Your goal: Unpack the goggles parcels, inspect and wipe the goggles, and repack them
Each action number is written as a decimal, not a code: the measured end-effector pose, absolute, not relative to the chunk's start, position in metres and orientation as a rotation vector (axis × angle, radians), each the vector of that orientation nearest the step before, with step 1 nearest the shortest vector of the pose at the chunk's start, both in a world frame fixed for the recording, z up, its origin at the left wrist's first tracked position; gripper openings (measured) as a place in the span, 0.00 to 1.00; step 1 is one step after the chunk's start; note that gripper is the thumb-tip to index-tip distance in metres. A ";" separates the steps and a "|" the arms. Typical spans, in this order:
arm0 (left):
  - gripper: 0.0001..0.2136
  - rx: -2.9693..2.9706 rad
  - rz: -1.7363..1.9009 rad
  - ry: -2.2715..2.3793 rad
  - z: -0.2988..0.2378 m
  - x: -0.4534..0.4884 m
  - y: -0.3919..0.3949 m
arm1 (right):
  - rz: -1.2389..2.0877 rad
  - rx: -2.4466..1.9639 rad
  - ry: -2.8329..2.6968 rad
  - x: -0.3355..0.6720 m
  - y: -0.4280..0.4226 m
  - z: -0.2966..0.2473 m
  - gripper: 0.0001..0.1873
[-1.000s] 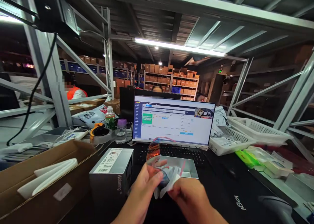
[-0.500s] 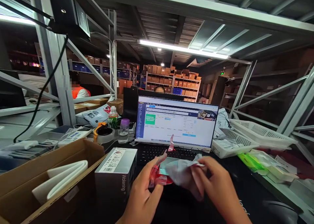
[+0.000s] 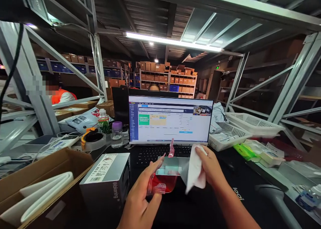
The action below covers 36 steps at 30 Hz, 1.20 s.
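Observation:
My left hand [image 3: 142, 192] is closed on the side of a pair of glasses [image 3: 164, 184] with a see-through pink-red frame. One lens looks red and the upper part reflects pale green. A pink temple arm [image 3: 172, 148] sticks up in front of the keyboard. Pinched in my right hand [image 3: 209, 163] is a thin white cloth [image 3: 195, 168], hanging in folds beside the glasses; whether it touches them I cannot tell. Left of my left hand stands a grey box [image 3: 105, 185] with a white label on its top.
A monitor [image 3: 170, 122] and keyboard [image 3: 150, 154] stand ahead. An open carton [image 3: 47, 189] with white padding is at left, near a tape dispenser [image 3: 92, 140] and bottle [image 3: 116, 135]. At right are white baskets [image 3: 253, 122], a handheld scanner [image 3: 273, 195] and a bottle [image 3: 309, 199].
The view has turned to the right. My right hand has lifted the cloth, which now hangs more upright and to the right of the glasses. The monitor's page shows a new yellow patch.

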<state>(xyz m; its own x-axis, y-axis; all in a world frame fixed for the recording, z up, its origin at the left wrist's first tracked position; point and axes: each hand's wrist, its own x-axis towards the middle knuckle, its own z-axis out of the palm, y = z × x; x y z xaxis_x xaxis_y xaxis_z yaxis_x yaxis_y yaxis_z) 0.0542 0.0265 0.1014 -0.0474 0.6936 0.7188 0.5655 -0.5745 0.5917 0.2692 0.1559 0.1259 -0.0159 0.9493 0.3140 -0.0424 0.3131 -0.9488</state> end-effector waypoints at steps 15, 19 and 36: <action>0.23 1.726 1.653 1.348 0.098 0.059 0.039 | 1.702 -0.152 -1.477 0.227 0.086 0.121 0.15; 0.25 1.814 1.552 1.328 0.099 0.055 0.035 | 1.630 -0.088 -1.548 0.232 0.088 0.128 0.10; 0.29 2.022 1.421 1.358 0.107 0.049 0.033 | 1.734 -0.201 -1.253 0.207 0.092 0.100 0.16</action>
